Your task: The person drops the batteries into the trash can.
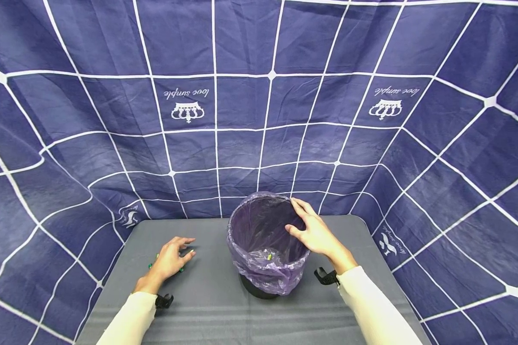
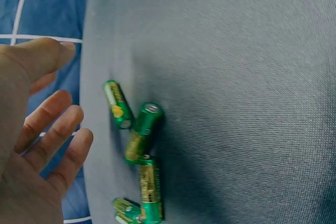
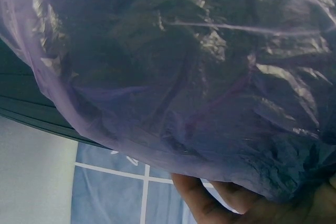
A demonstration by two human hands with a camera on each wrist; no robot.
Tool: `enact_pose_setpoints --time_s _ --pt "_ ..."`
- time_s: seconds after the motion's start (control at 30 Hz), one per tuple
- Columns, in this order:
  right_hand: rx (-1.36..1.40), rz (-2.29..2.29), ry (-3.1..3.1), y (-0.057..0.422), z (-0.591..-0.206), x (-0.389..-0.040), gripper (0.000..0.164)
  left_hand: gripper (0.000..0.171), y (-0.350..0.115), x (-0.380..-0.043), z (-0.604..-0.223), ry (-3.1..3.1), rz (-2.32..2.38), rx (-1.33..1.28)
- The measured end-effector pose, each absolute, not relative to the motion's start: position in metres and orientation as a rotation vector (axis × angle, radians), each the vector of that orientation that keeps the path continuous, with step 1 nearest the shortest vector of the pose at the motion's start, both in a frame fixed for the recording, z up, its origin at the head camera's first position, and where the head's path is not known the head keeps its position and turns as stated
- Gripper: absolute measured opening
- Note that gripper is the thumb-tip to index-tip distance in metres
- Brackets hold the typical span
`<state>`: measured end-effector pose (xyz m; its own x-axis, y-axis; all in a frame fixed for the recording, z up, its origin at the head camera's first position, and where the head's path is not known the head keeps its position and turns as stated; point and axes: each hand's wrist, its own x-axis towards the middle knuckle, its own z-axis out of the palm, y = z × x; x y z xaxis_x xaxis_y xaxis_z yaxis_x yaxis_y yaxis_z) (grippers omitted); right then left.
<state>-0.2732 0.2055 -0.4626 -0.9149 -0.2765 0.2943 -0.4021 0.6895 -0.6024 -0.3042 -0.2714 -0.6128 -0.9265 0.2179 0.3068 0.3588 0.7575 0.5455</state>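
Observation:
My left hand (image 1: 169, 261) hovers over the left side of the grey table, fingers spread and loosely bent, holding nothing. Below it lie several green and gold batteries (image 2: 149, 190), mostly hidden by the hand in the head view. A dark trash bin (image 1: 259, 289) stands mid-table, lined with a translucent purple bag (image 1: 267, 274) folded over its rim. My right hand (image 1: 317, 233) holds the bin's right rim, thumb on the opening's side and fingers along the edge. In the right wrist view its fingers (image 3: 194, 198) show past the bag. A small yellow-green item (image 1: 269, 257) lies inside.
A blue curtain (image 1: 241, 105) with white grid lines hangs behind the grey table (image 1: 207, 306) and along both its sides. Black straps (image 1: 325, 276) circle both wrists. One battery (image 2: 118, 104) lies nearest the table's edge in the left wrist view.

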Motion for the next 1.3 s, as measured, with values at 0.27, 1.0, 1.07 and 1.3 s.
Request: enact_pose_setpoints --time_s 0.27,1.0,1.07,1.3 --pt "0.543 1.027 -2.724 0.206 -0.463 -0.275 0.085 0.036 -0.275 -0.310 -0.621 -2.839 -0.850 -0.468" --pt "0.549 1.034 -2.727 0.208 -0.463 -0.276 0.086 0.047 -0.283 -0.330 -0.667 -2.827 -0.978 -0.589" --pt "0.549 1.033 -2.729 0.208 -0.463 -0.276 0.087 0.046 -0.276 -0.321 -0.650 -2.868 -0.954 -0.562" --pt "0.550 1.040 -2.726 0.208 -0.463 -0.275 0.086 0.046 -0.274 -0.320 -0.650 -2.930 -0.956 -0.468"
